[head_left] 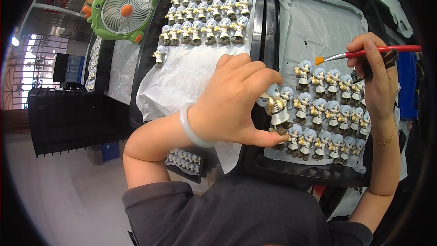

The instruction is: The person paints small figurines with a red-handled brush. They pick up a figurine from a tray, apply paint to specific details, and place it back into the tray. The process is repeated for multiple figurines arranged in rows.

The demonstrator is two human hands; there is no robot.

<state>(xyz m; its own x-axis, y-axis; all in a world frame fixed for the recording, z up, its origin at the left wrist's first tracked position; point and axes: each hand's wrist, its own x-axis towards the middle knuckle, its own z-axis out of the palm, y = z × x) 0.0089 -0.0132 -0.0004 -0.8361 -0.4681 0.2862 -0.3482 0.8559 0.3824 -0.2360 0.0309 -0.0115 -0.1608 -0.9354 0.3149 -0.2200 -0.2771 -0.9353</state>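
Note:
My left hand (236,100) pinches a small figurine (277,109) with pale blue hair and a white and yellow outfit, holding it tilted over the near edge of the right black tray (318,173). A pale bangle sits on that wrist. My right hand (378,77) grips a thin red-handled paintbrush (364,53) with an orange-tipped bristle pointing left, above several rows of like figurines (327,114) standing on white paper in the right tray.
A left black tray (148,59) holds white paper and several rows of the same figurines (209,13) at its far end. A green and orange desk fan (123,9) stands at the back left. Black crates (73,118) sit to the left. More figurines (184,159) lie below.

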